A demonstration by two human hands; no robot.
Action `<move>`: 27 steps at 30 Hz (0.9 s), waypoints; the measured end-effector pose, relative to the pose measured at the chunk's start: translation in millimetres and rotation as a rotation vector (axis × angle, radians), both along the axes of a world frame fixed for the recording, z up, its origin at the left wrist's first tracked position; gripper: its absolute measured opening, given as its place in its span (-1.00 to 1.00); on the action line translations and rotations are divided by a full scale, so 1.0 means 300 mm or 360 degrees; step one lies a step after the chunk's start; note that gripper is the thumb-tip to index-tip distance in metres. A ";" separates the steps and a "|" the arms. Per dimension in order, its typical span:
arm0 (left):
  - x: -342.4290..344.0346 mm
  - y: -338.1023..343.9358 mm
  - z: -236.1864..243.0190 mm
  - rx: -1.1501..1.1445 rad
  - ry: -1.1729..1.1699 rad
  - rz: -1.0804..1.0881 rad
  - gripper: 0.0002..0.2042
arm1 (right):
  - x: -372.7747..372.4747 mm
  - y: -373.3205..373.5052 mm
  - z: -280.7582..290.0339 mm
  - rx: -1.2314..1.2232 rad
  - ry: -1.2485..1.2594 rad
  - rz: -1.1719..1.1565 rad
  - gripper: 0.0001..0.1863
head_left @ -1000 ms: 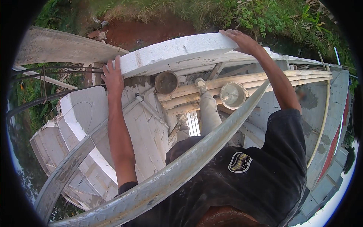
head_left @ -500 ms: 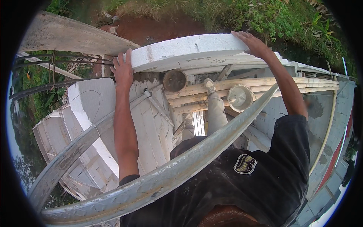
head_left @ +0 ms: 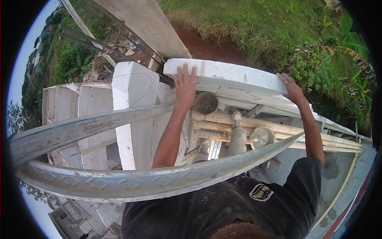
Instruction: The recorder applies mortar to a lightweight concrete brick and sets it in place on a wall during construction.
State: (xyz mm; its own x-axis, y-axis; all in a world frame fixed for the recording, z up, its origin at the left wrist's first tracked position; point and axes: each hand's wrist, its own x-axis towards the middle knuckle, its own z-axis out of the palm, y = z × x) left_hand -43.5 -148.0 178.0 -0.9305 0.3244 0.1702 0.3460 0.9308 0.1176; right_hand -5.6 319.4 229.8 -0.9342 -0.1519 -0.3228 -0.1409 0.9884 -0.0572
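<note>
While the white block is being steadied under unclenched left fingers and right fingers, balance is seemingly being required next.

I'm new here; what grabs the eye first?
Probably the white block across the upper middle, with the left hand near its left end and the right hand at its right end. A grey metal beam sweeps across the foreground, before the dark shirt. Below the block, a shoe shows among pale poles.
</note>
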 end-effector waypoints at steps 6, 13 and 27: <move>-0.002 -0.001 -0.017 0.0031 0.0038 0.0027 -0.24 | -0.012 -0.002 -0.016 0.0020 0.0045 0.0029 0.19; -0.010 0.025 -0.025 0.0002 0.0061 0.0054 -0.25 | -0.027 0.028 -0.041 0.0009 0.0154 0.0069 0.18; 0.005 0.012 -0.021 -0.0099 -0.0047 0.0009 -0.21 | 0.301 -0.012 0.318 -0.0624 0.0959 -0.0513 -0.06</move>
State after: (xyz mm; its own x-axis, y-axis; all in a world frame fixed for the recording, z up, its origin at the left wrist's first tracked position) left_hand -42.0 -144.4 171.7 -0.9366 0.3285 0.1220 0.3382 0.9385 0.0695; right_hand 84.5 315.8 325.2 -0.9484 0.1586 0.2745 0.0320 0.9093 -0.4149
